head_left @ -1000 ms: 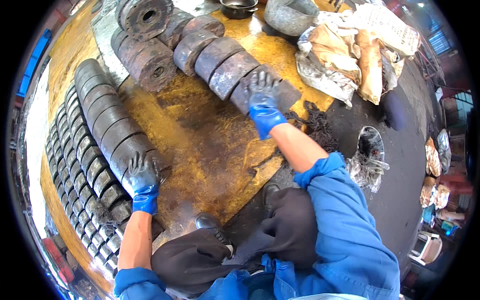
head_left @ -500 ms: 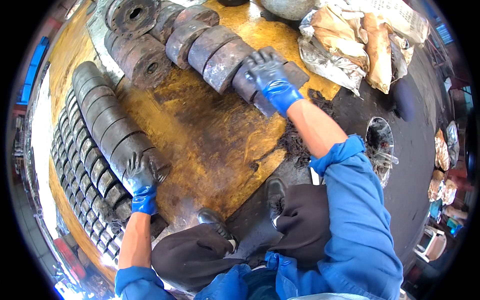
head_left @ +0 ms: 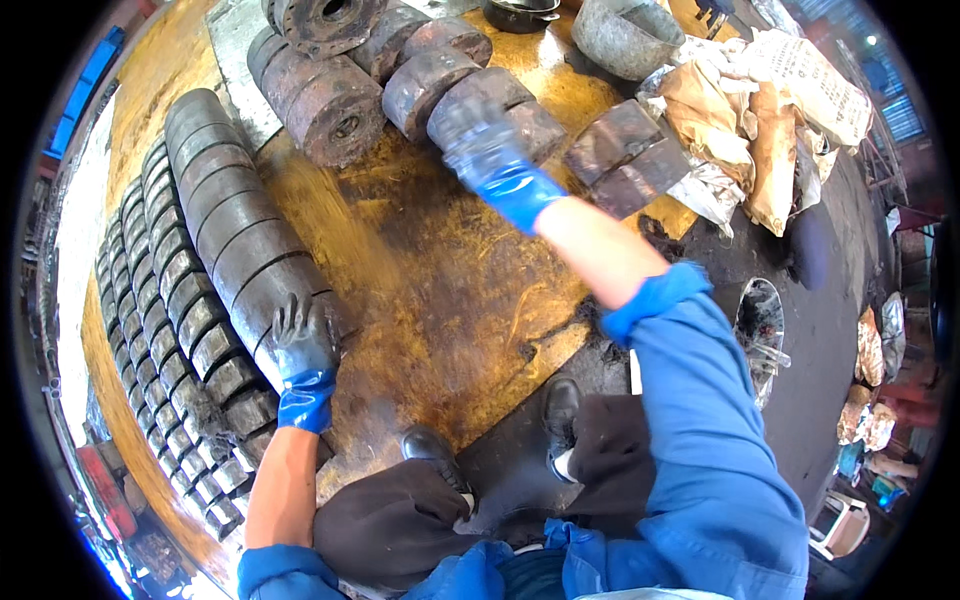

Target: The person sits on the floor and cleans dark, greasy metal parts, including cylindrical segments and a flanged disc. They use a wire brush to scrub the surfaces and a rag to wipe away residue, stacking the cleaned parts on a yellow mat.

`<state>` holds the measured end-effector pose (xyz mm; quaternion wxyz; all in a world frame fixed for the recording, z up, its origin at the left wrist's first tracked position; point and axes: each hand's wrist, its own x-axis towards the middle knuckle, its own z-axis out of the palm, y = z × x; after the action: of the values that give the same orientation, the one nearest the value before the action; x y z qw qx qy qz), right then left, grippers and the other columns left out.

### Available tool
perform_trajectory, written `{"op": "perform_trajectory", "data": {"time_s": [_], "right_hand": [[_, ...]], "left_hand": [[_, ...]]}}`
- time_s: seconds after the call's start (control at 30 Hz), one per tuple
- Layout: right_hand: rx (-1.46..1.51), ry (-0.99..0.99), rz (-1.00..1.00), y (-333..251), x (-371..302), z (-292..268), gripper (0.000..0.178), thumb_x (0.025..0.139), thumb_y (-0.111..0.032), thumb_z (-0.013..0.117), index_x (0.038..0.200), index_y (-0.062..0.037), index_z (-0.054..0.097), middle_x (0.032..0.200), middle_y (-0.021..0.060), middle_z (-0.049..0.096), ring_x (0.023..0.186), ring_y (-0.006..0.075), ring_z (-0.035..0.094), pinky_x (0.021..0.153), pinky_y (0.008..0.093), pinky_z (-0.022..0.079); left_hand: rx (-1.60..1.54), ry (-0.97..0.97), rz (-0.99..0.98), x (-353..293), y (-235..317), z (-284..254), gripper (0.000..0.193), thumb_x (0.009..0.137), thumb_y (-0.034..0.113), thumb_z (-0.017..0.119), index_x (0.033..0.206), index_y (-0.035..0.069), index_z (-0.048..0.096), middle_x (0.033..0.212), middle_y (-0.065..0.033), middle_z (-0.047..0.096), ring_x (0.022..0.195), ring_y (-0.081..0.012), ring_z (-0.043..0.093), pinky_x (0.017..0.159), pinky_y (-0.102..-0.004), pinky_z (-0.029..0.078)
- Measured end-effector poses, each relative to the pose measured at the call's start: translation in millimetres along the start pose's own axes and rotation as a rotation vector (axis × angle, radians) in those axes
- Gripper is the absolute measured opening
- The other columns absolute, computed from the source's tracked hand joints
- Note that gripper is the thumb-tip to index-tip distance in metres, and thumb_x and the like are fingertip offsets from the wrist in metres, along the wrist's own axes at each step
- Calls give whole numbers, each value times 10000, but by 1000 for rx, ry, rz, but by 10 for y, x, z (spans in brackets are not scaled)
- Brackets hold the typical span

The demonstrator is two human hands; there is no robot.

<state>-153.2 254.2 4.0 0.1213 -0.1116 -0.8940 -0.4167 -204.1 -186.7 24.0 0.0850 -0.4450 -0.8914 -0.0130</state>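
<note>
One left hand (head_left: 298, 346), gloved: fingers straight, slightly apart, laid on the near end of a dark roller row (head_left: 225, 200), seemingly to steady it. One right hand (head_left: 485, 152), gloved: blurred, grip cannot be told; rusty drums (head_left: 492, 89) just beyond and rightward, laid on their sides, presumably for order.

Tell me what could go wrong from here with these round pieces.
The right hand, blurred, is at the far row of cylinders; fingers might get pinched between neighbouring pieces.

The left hand is at the near end of the long dark row; its pieces lie on their sides, so one could roll if pushed.
</note>
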Motion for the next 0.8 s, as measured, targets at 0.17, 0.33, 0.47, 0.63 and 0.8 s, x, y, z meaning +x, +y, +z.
{"op": "perform_trajectory", "data": {"time_s": [0.17,0.33,0.47,0.63,0.8], "right_hand": [[369,-253,-183,-258,133,265,525,1053,-244,368,1535,-78,493,1681,174,368,1566,378,312,1286,598,186],[430,-47,-172,-59,116,374,512,1012,-190,410,1508,-173,535,1575,106,516,1502,328,416,1269,517,265],[121,198,-283,307,146,914,367,1030,-244,421,1320,-260,647,1204,22,673,1212,261,598,1138,436,418],[349,-131,-260,456,713,663,383,1027,-297,458,1360,-218,630,1300,57,647,1283,277,573,1142,453,420],[312,-561,75,1308,402,996,430,1023,-350,496,1400,-177,612,1396,92,622,1354,293,547,1146,469,423]], "left_hand": [[-9,48,29,20,-91,30,353,945,277,650,1217,62,714,1417,-197,634,1372,-424,538,1171,-569,386],[4,17,23,-77,-87,24,358,948,262,630,1209,26,699,1391,-227,636,1351,-444,546,1180,-571,377],[-40,2,35,-4,-46,37,368,964,258,613,1241,27,691,1401,-231,627,1367,-449,532,1189,-577,367],[-120,-7,-66,-112,-88,0,407,934,209,666,1303,38,671,1423,-204,619,1417,-421,501,1211,-584,342],[-163,0,-46,-130,-144,101,430,918,201,684,1310,25,663,1468,-205,584,1464,-409,450,1229,-576,320]]}}
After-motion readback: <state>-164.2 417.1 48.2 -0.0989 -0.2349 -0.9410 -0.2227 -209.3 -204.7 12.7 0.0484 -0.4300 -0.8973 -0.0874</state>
